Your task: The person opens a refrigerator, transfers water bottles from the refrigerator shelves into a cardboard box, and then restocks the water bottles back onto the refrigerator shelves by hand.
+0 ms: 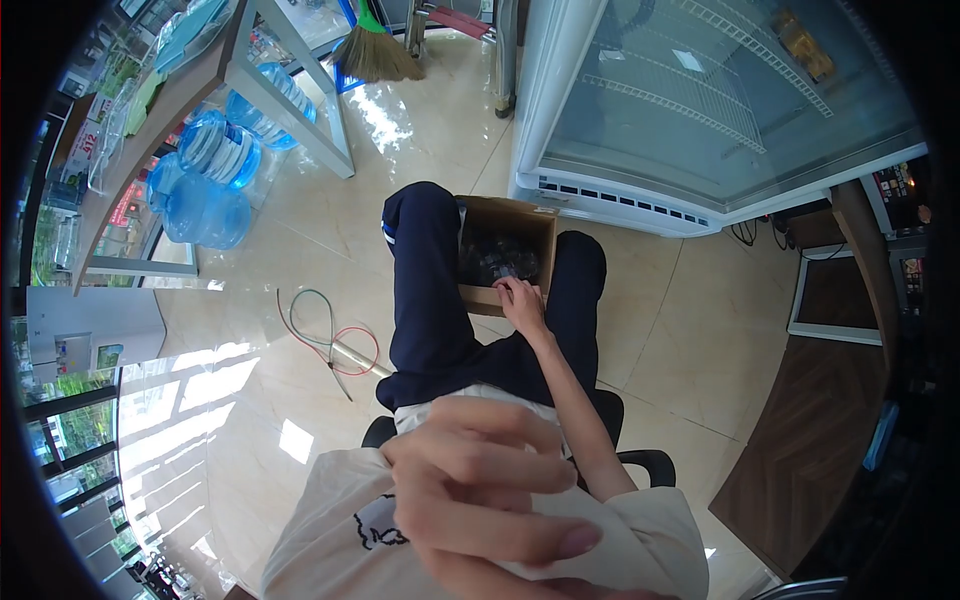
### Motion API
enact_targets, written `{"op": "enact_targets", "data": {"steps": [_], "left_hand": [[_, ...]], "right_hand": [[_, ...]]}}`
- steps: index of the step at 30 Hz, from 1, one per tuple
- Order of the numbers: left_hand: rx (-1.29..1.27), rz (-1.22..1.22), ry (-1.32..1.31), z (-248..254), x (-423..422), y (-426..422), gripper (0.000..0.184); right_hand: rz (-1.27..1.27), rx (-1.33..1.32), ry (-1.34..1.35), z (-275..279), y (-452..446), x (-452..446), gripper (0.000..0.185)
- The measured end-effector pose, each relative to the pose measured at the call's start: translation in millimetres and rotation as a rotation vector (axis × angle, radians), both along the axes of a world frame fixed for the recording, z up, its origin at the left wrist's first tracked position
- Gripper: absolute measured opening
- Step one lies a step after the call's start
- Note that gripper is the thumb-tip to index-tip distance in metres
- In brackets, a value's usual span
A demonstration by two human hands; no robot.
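Observation:
An open cardboard box (553, 240) stands on the floor between my knees, with dark and clear plastic-looking items (490, 255) inside that I cannot make out. My right hand (522, 305) is at the box's near edge, its fingers bent together over the flap. Whether they pinch the flap or a small item is too small to tell. Close to the camera, my left hand (490, 490) is raised in front of my shirt. Its fingers are bent and apart, with nothing visible between them.
A glass-door fridge (640, 120) stands ahead on the right. Blue water bottles (205, 205) sit beside a table (150, 120) on the left, near a broom (375, 55). Thin red and green tubing (335, 340) lies on the tiles. A wooden counter (815, 440) is at right.

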State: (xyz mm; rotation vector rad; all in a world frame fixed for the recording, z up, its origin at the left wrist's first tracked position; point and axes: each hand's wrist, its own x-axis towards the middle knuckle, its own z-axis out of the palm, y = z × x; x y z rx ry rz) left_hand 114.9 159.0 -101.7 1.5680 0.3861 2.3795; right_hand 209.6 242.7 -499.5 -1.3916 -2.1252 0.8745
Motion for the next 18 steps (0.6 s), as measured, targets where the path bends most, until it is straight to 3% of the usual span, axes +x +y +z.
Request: {"op": "enact_targets", "data": {"steps": [3,5,8,13,18], "left_hand": [[0.003,0.141,0.078,-5.9,7.0,8.7,0.014],[-0.125,0.029,0.065,-2.7,3.6,3.5,0.018],[-0.021,-0.041,0.079,-7.9,0.9,17.0,0.023],[-0.135,0.016,0.024,-16.3,-1.0,-6.1,0.024],[-0.072,-0.113,0.027,-9.1,-11.5,-2.2,0.020]], "right_hand": [[-0.001,0.002,-0.005,-0.1,-0.4,0.1,0.014],[0.002,-0.010,-0.015,1.1,-1.1,-0.1,0.014],[0.011,-0.035,-0.032,4.7,-0.3,0.5,0.016],[0.011,-0.037,-0.026,4.9,0.0,0.8,0.016],[0.013,-0.029,-0.034,4.8,0.6,0.9,0.016]]}}
